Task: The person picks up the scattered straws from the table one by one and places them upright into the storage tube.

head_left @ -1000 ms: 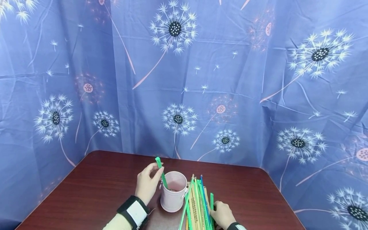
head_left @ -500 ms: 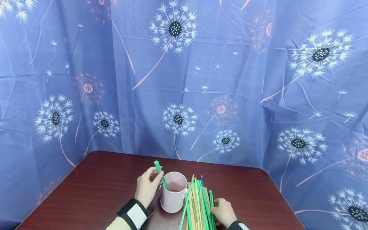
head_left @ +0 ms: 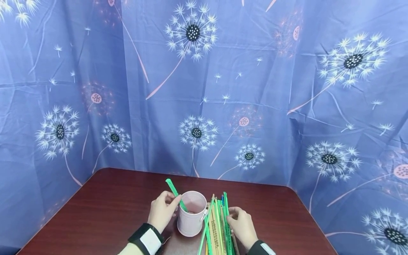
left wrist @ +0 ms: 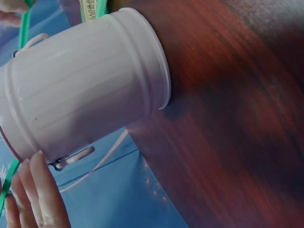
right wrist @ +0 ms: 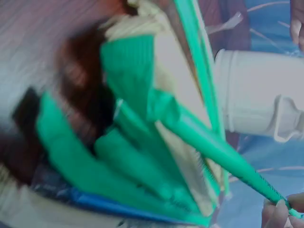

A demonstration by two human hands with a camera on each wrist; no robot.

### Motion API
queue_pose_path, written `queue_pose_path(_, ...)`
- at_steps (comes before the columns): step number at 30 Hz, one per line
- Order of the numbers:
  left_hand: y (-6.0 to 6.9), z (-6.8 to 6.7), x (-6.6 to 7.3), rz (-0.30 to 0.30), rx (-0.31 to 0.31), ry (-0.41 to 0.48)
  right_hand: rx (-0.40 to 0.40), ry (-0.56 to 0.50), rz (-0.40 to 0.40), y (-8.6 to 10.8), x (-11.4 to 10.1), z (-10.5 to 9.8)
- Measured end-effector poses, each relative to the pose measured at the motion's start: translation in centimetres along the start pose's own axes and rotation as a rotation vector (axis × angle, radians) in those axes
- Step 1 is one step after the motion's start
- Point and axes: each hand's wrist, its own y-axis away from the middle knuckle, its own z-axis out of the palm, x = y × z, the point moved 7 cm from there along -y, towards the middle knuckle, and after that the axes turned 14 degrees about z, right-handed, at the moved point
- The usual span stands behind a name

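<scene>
In the head view my left hand point(head_left: 162, 211) pinches a slim green wrapped straw point(head_left: 171, 186), whose lower end leans inside the pale pink bucket point(head_left: 189, 225). The left wrist view shows the bucket's wall close up, with the left fingers point(left wrist: 42, 192) at its rim. To the right, my right hand point(head_left: 241, 226) pinches another green wrapped straw point(right wrist: 213, 152) near one end; its other end hangs over the pile. That pile holds tan paper-sleeved sticks point(head_left: 214, 232), several green wrapped straws and a blue stick point(right wrist: 118, 204).
The bucket has small looped side handles point(left wrist: 76, 157). One thin green stick point(head_left: 204, 230) lies slantwise against the pile beside the bucket. Everything stands on a dark red-brown table point(head_left: 111, 205). A blue dandelion-print curtain point(head_left: 165, 141) hangs around the table's back and sides.
My right hand has moved up and slightly left, raising its green straw from the pile's right side. The straw in my left hand tilts further left, its lower end still in the bucket.
</scene>
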Motion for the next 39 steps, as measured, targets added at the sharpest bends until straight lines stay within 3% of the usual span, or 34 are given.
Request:
queue_pose_path(3, 0.1, 0.0, -0.2, -0.023, -0.023, -0.040, 0.017, -0.014, -0.031, 0.3, -0.9, 0.3)
queue_pose_path(8, 0.4, 0.4, 0.4, 0.010, -0.100, -0.144, 0.074, 0.012, -0.117, 1.0, -2.5, 0.4)
queue_pose_path(13, 0.6, 1.1, 1.5, 0.051, -0.144, -0.130, 0.119, 0.021, -0.194, 1.9, -4.0, 0.5)
queue_pose_path(17, 0.7, 1.8, 2.6, 0.072, -0.174, -0.034, 0.122, -0.007, -0.252, 2.8, -5.4, 0.5)
queue_pose_path(24, 0.9, 3.7, 4.5, 0.050, -0.247, 0.349, 0.100, -0.047, -0.397, 4.6, -7.7, 1.2)
queue_pose_path(27, 0.9, 4.0, 5.2, 0.052, -0.244, 0.450, 0.105, -0.027, -0.456, 5.3, -8.4, 1.6)
queue_pose_path(33, 1.1, 4.0, 5.6, 0.094, -0.227, 0.459, 0.094, 0.038, -0.499, 5.9, -8.6, 2.2)
queue_pose_path(39, 1.3, 3.3, 6.1, 0.111, -0.154, 0.402, 0.105, 0.073, -0.489, 5.5, -7.9, 2.1)
